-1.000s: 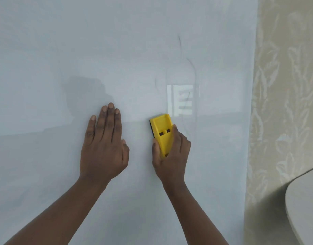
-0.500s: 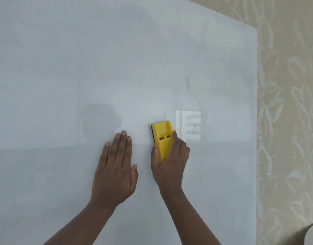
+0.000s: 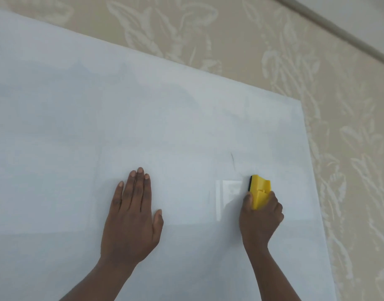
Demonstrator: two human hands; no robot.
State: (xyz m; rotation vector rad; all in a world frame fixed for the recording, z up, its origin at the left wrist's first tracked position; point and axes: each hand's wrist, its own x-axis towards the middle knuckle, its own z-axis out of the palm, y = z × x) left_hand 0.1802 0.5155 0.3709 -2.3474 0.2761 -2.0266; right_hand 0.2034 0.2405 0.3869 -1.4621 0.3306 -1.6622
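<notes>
A glossy white sheet (image 3: pixel 143 105) covers most of the wall in front of me. My left hand (image 3: pixel 132 213) lies flat on it, fingers straight and pointing up. My right hand (image 3: pixel 260 218) grips a yellow eraser (image 3: pixel 259 189) with a black pad on its left side, held against the sheet near its right edge. A faint dark stroke (image 3: pixel 232 159) shows on the sheet just above and left of the eraser.
Beige wallpaper with a pale leaf pattern (image 3: pixel 349 148) surrounds the sheet above and to the right. A light moulding strip (image 3: pixel 338 31) runs diagonally across the top right corner.
My right hand has carried the yellow eraser to the right, away from my left hand. The view has tilted up, showing the sheet's top edge and more wallpaper.
</notes>
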